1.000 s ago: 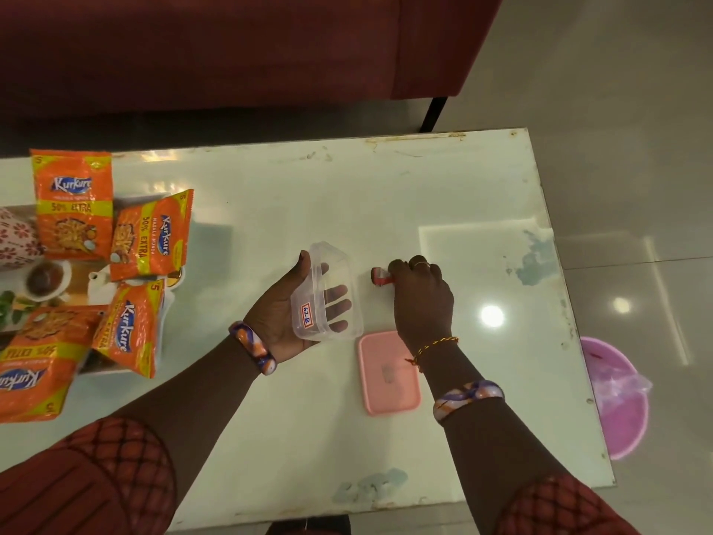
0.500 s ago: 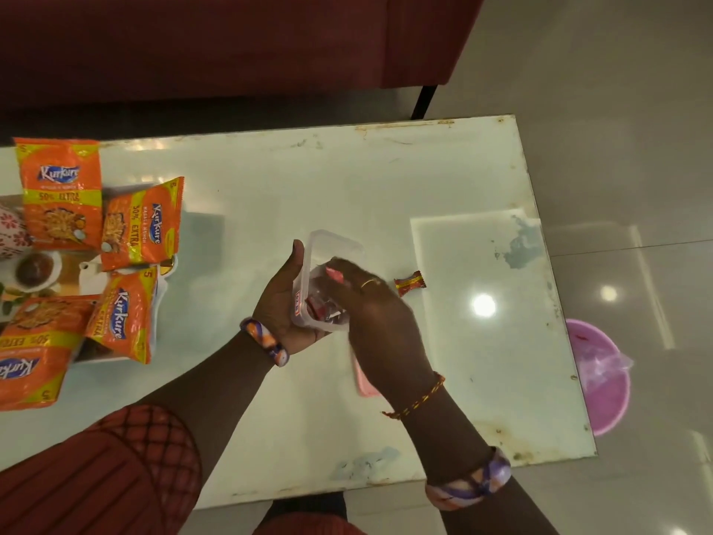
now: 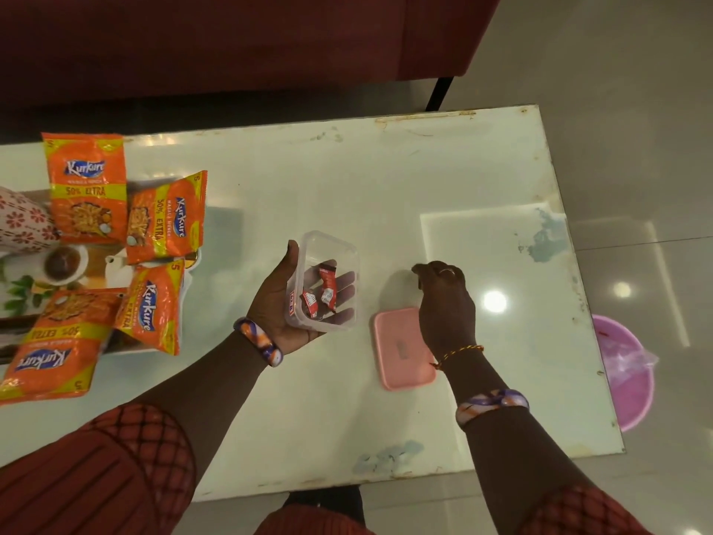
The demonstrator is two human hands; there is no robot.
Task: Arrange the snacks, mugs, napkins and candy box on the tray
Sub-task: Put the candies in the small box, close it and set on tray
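Observation:
My left hand (image 3: 281, 303) holds the clear plastic candy box (image 3: 328, 279) from below, tilted open toward me, with three red wrapped candies (image 3: 322, 295) inside. My right hand (image 3: 443, 303) is right of the box, low over the white table (image 3: 347, 179), fingertips pinched together where a loose candy lay; that candy is hidden under the fingers. The box's pink lid (image 3: 401, 349) lies flat on the table under my right wrist. At the left, several orange Kurkure snack packets (image 3: 88, 187) lie on the printed tray (image 3: 23, 264). A flower-patterned mug (image 3: 19, 222) stands at the frame's left edge.
A dark red sofa (image 3: 231, 44) runs along the far side of the table. A pink bin (image 3: 625, 380) with a plastic liner stands on the tiled floor past the table's right edge. The table's near edge is close to my knees.
My right hand dropped a candy into the box, then moved right and down onto the last loose candy on the table. The left hand kept holding the box.

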